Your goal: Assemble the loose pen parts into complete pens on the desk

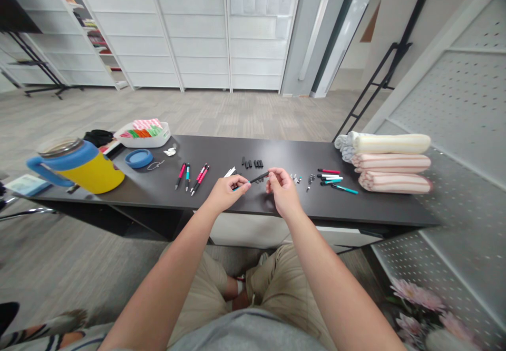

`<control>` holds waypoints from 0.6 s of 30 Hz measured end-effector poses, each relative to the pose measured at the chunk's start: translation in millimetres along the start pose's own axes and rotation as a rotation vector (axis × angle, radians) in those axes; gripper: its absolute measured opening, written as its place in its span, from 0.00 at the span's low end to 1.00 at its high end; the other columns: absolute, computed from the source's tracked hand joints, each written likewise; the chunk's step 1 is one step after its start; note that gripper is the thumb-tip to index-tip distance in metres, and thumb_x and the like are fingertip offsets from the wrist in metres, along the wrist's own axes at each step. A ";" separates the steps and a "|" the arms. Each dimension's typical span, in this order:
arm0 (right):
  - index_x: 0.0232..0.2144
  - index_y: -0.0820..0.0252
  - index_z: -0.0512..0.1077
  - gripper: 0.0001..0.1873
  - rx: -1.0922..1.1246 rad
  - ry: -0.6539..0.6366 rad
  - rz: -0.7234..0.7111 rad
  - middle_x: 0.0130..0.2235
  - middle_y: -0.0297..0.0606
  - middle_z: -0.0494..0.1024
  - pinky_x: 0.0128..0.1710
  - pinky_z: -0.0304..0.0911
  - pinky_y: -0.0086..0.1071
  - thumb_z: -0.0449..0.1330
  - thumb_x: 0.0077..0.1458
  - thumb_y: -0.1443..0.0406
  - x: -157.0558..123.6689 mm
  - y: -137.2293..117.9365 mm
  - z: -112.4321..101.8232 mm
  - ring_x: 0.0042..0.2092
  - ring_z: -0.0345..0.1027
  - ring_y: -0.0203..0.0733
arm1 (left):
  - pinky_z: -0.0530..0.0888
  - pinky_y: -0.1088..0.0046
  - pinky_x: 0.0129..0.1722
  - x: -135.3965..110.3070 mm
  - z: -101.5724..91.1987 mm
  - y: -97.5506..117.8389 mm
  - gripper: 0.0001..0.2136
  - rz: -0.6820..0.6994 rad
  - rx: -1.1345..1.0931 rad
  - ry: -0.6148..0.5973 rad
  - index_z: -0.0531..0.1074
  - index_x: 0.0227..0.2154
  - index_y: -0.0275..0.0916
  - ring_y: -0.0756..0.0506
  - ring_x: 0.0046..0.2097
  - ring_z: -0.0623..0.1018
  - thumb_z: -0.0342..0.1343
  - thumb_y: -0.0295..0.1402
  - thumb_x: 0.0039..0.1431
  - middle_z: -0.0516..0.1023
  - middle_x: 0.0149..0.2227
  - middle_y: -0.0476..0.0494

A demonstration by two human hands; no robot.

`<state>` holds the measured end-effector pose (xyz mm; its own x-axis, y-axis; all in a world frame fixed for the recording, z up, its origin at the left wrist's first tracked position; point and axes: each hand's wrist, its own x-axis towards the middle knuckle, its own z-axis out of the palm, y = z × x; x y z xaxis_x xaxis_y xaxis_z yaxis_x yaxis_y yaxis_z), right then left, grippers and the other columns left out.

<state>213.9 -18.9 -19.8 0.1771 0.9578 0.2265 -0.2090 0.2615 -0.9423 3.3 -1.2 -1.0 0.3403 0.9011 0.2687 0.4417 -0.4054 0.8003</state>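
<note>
Over the table's front part, a thin dark pen (259,177) stretches between my two hands, tilted up toward the right. My left hand (225,193) pinches its lower left end, where a bit of teal shows. At the upper right end, my right hand (283,188) has thumb and fingertips closed on it. Several short black pen pieces (253,164) lie just behind. White sticks (230,172) are partly hidden by my left hand. Left of it rest several red and teal pens (200,178). Small silvery parts (310,182) and coloured pen barrels (331,177) lie on the right.
On the dark table (253,207), a yellow and blue jug (85,166) stands at the left, near a blue lid (138,157) and a white tray (147,139) of colourful packets. Rolled towels (393,164) are stacked at the right end, beside a perforated panel (466,114).
</note>
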 end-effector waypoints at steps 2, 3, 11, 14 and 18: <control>0.45 0.51 0.75 0.15 -0.032 0.002 -0.002 0.34 0.30 0.75 0.27 0.64 0.28 0.65 0.61 0.52 -0.8 0.4 -0.3 0.28 0.65 0.33 | 0.72 0.73 0.36 -0.2 0.0 -0.1 0.14 0.001 0.000 0.002 0.81 0.38 0.40 0.47 0.33 0.79 0.59 0.45 0.65 0.83 0.31 0.48; 0.45 0.51 0.74 0.15 -0.049 -0.001 -0.004 0.35 0.30 0.75 0.27 0.64 0.28 0.66 0.61 0.52 -1.1 0.6 -0.5 0.28 0.65 0.33 | 0.72 0.73 0.36 -0.3 0.0 -0.2 0.14 0.002 -0.003 0.004 0.81 0.38 0.40 0.47 0.33 0.79 0.59 0.45 0.65 0.83 0.31 0.48; 0.50 0.51 0.73 0.18 -0.146 -0.062 -0.041 0.41 0.33 0.75 0.28 0.67 0.28 0.66 0.61 0.54 -2.8 0.5 -0.2 0.32 0.68 0.34 | 0.72 0.73 0.36 -0.6 -0.4 -0.5 0.14 0.010 -0.012 0.020 0.81 0.38 0.40 0.47 0.32 0.79 0.58 0.45 0.66 0.82 0.29 0.49; 0.51 0.52 0.72 0.19 -0.156 -0.077 -0.036 0.41 0.33 0.75 0.28 0.68 0.28 0.66 0.60 0.54 -3.0 -0.1 0.4 0.32 0.68 0.34 | 0.71 0.74 0.35 -0.5 -1.0 0.0 0.14 0.003 -0.010 0.016 0.81 0.38 0.40 0.48 0.31 0.79 0.58 0.45 0.66 0.82 0.28 0.49; 0.52 0.52 0.71 0.21 -0.166 -0.125 -0.031 0.43 0.34 0.75 0.28 0.69 0.29 0.67 0.59 0.53 -2.7 0.2 1.1 0.32 0.67 0.34 | 0.70 0.74 0.34 -0.6 -1.3 0.4 0.14 -0.006 -0.007 0.013 0.81 0.37 0.40 0.48 0.30 0.78 0.58 0.45 0.67 0.82 0.27 0.50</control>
<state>212.3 -21.3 -20.4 0.0579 0.9597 0.2749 -0.0421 0.2775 -0.9598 2.2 -1.7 -0.2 0.3267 0.9054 0.2711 0.4378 -0.3992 0.8056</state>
